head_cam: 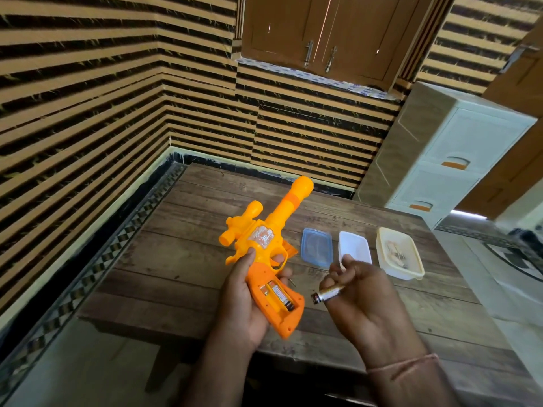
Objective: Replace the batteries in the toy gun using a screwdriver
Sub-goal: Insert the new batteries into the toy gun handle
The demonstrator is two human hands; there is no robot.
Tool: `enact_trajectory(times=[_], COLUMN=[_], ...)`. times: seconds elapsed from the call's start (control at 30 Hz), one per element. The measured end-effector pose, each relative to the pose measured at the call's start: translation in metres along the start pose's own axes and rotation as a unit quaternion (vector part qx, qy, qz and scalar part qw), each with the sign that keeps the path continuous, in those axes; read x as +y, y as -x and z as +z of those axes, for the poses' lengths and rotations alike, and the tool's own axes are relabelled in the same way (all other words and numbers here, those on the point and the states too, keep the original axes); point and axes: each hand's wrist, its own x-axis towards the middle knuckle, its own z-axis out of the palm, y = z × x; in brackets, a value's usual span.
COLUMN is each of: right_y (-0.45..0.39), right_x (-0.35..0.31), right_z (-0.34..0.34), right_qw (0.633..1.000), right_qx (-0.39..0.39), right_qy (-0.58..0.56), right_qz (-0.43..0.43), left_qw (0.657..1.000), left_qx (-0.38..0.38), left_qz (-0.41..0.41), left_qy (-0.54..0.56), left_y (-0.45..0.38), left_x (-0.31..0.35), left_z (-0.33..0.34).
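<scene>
Left hand (238, 298) grips the toy gun (264, 245) above the near table (176, 259) edge, compartment open, one battery (280, 296) seated. Right hand (358, 292) pinches a second battery (327, 294) just right. Risk: reversed polarity or a drop.

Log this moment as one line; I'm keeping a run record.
left hand: holds toy gun | compartment: open, one battery inside | right hand: holds loose battery

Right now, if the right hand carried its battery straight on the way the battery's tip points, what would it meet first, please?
Probably the toy gun: the right hand aims its battery left toward the open grip compartment, though depth is unclear.
</scene>
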Motion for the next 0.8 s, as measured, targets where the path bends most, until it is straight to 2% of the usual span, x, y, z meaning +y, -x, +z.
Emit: enact_trajectory(times=[0.1,0.27,0.4,0.47,0.53,0.6,0.7,0.73,0.8], right_y=[0.003,0.015,0.018,0.019,0.018,0.016,0.011,0.007,0.001], right_x=[0.008,0.02,0.026,0.03,0.036,0.046,0.061,0.066,0.072], right_z=[-0.001,0.002,-0.004,-0.007,-0.013,-0.021,-0.034,-0.039,-0.049], right_qw=[0.999,0.995,0.995,0.994,0.981,0.946,0.871,0.832,0.718], right_qx=[-0.008,-0.091,-0.088,-0.081,-0.066,-0.05,-0.079,-0.089,-0.11], right_qy=[-0.038,-0.038,0.001,0.011,0.099,0.207,0.308,0.343,0.44], right_qz=[-0.003,-0.012,-0.039,-0.072,-0.153,-0.243,-0.373,-0.428,-0.528], left_qw=[1.0,1.0,1.0,1.0,1.0,0.999,0.999,0.999,0.999], left_qx=[0.007,0.01,0.014,0.02,0.021,0.015,0.017,0.023,0.015], left_qz=[-0.005,-0.017,-0.007,0.005,-0.001,-0.026,-0.044,-0.044,-0.046], left_qy=[-0.002,-0.011,-0.007,-0.006,-0.018,-0.023,-0.02,-0.022,-0.021], left_y=[0.0,-0.001,0.0,-0.001,0.0,0.002,0.002,0.0,-0.001], left_x=[-0.002,-0.003,-0.001,-0.001,0.0,0.002,0.003,0.002,0.002], left_z=[0.001,-0.001,-0.002,-0.002,-0.001,0.0,-0.001,-0.003,-0.004])
